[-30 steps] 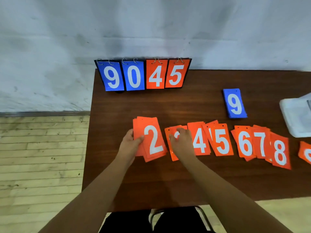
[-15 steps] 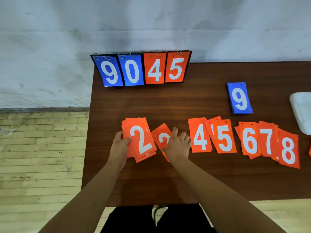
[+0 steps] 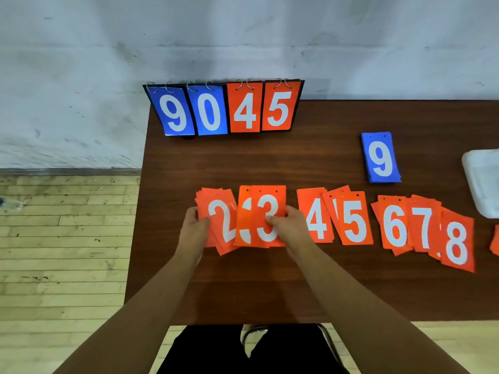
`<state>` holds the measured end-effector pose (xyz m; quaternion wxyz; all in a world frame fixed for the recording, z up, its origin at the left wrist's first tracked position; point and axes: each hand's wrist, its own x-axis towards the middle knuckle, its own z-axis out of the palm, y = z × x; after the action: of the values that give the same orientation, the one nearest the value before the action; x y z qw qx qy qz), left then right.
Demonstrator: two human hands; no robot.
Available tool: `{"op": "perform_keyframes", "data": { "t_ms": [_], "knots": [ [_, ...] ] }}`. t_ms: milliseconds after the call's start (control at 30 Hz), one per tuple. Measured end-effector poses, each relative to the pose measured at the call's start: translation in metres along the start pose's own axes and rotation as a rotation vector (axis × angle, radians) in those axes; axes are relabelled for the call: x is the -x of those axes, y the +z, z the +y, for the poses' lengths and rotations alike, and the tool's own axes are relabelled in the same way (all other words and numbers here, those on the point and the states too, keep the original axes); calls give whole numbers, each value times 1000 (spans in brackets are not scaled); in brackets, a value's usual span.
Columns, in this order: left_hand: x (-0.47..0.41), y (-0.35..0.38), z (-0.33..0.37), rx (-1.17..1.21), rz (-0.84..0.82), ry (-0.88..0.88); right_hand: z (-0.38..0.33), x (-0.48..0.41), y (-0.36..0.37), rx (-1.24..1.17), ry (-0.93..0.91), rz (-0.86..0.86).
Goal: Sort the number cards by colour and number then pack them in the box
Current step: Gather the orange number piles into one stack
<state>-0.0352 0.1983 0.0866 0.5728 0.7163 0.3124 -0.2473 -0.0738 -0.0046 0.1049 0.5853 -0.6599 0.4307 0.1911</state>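
Note:
Orange number cards lie in a row along the brown table [image 3: 270,168]. My left hand [image 3: 194,225] grips the left edge of the orange 2 stack [image 3: 220,220]. My right hand [image 3: 289,225] pinches the orange 3 cards [image 3: 263,209], thumb on the digit, and they overlap the 2 stack's right side. To the right lie the 4 pile [image 3: 314,211], 5 pile [image 3: 353,220], 6 pile [image 3: 393,222], 7 pile [image 3: 424,225] and 8 card [image 3: 457,241]. A blue stack showing 9 [image 3: 380,157] lies behind them. The white box [image 3: 482,182] is at the right edge.
A flip scoreboard [image 3: 224,109] reading 9 0 4 5 stands at the table's back left corner against the grey wall. Another orange card [image 3: 495,241] is cut off at the right edge. Wooden floor lies left of the table; a chair frame [image 3: 253,333] shows below.
My right hand has lifted the orange 3 cards upright and brought them left over the 2 stack. My left hand stays on the 2 stack.

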Motion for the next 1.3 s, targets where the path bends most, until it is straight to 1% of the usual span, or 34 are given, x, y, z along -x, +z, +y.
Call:
{"op": "perform_keyframes", "data": {
  "t_ms": [67, 133, 233, 300, 333, 367, 400, 433, 467, 500, 533, 633, 700, 767, 800, 833, 867, 900, 967, 1067, 1133, 1200, 1233, 1267, 1300],
  "knots": [
    [6, 14, 4, 32, -97, -31, -2, 2, 2, 128, -38, -1],
    [13, 30, 7, 86, -203, -24, -2, 5, 4, 243, -70, 28],
    [26, 52, 11, 36, -289, 25, 2, 8, 4, 262, -132, -19],
    [31, 64, 12, -73, -311, 77, 4, 11, 0, 232, -158, -87],
    [32, 69, 13, -103, -293, 80, 5, 11, -5, 183, -154, -106],
    [31, 73, 13, -93, -267, 58, 7, 12, -12, 124, -146, -100],
    [30, 76, 13, -64, -239, 27, 11, 10, -20, 114, -158, -48],
    [30, 78, 14, -38, -224, 0, 15, 7, -30, 194, -189, 42],
    [30, 79, 15, -35, -212, -15, 22, 2, -40, 346, -224, 127],
    [29, 79, 15, -44, -209, -22, 30, -2, -49, 496, -260, 183],
    [28, 80, 14, -42, -208, -31, 39, -5, -57, 612, -295, 204],
    [28, 80, 11, 47, -209, -39, 63, -8, -62, 819, -441, 153],
    [26, 79, 8, 122, -203, -32, 71, -4, -56, 916, -567, 55],
    [24, 75, 6, 140, -173, -27, 72, -2, -50, 1023, -669, -59],
    [22, 73, 5, 140, -148, -24, 71, -3, -48, 1091, -707, -74],
    [20, 70, 4, 127, -123, -26, 69, -5, -47, 1157, -731, -44],
    [17, 67, 3, 114, -100, -27, 67, -8, -46, 1197, -718, 21],
    [15, 64, 3, 94, -86, -26, 63, -11, -44, 1191, -651, 103],
    [12, 59, 2, 65, -66, -14, 54, -14, -40, 1090, -429, 225],
    [10, 53, -1, 25, -20, 15, 39, -19, -33, 899, -141, 257],
    [10, 53, -2, 14, 8, 21, 37, -23, -31, 867, -86, 242],
    [10, 53, -3, 9, 16, 13, 39, -25, -32, 837, -117, 204],
    [11, 54, -3, -1, 16, 8, 39, -25, -35, 760, -124, 172],
    [11, 54, -3, -8, 18, 3, 38, -26, -41, 619, -114, 138],
    [11, 55, -3, -8, 19, -1, 35, -25, -48, 424, -81, 100]
  ]
}}
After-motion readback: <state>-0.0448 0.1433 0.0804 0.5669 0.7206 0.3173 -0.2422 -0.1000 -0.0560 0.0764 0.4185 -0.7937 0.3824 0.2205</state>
